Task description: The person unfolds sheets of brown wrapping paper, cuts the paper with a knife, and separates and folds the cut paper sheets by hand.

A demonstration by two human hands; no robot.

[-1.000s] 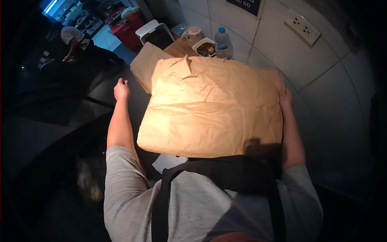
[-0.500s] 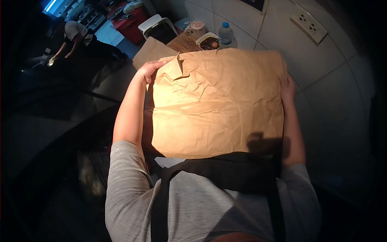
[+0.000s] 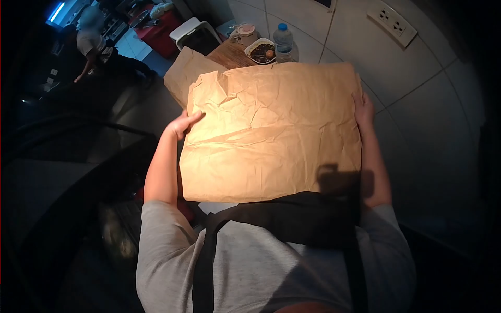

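A large, creased sheet of brown paper (image 3: 271, 141), seemingly folded or stacked, spans the space in front of my chest. My left hand (image 3: 183, 124) grips its left edge, with the thumb on top and the other fingers hidden beneath. At the right edge, my right hand (image 3: 364, 109) holds the paper near its upper corner, fingers partly out of sight. The upper left corner is crumpled and bent up. Another piece of brown paper (image 3: 188, 73) sticks out behind that corner; whether it joins the main sheet I cannot tell.
Beyond the paper, a wooden surface (image 3: 229, 55) bears a water bottle (image 3: 283, 40), a white dish of dark food (image 3: 262, 52) and a cup (image 3: 246, 34). A white bin (image 3: 195, 34) and red container (image 3: 159, 35) stand behind. A wall socket (image 3: 392, 23) is at right. A person (image 3: 94, 44) stands far left.
My left hand has slid down the left edge from the upper corner. The paper has shifted slightly left in view. The person at far left has straightened up.
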